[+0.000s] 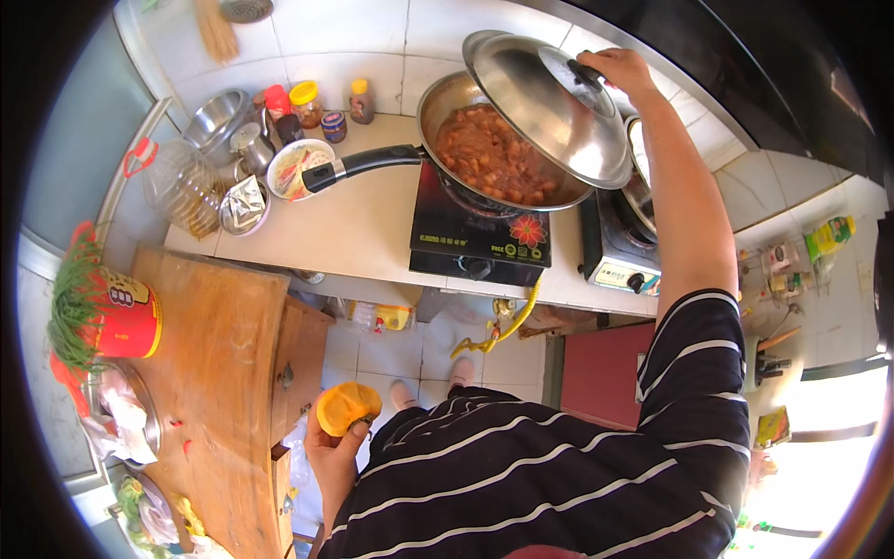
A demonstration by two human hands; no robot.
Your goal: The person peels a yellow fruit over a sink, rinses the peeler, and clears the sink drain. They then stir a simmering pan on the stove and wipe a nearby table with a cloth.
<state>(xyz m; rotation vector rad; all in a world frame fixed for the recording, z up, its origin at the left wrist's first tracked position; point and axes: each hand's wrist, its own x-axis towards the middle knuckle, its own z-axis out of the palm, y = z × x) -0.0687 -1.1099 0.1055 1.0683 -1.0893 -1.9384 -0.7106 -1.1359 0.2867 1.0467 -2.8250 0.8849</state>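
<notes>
My right hand grips the black knob of a domed steel lid. The lid is tilted over the right side of a steel wok, and I cannot tell whether it rests on the rim. Chunks of food in reddish-brown sauce show inside the wok, which stands on a black gas stove with its long black handle pointing left. Low in front of my body, my left hand holds an orange persimmon-like fruit with a dark stem end near the thumb.
Left on the counter are a bowl of shredded food, jars, steel bowls and a plastic oil jug. A second stove with a pan is at right. A wooden cabinet stands at left, a range hood overhead.
</notes>
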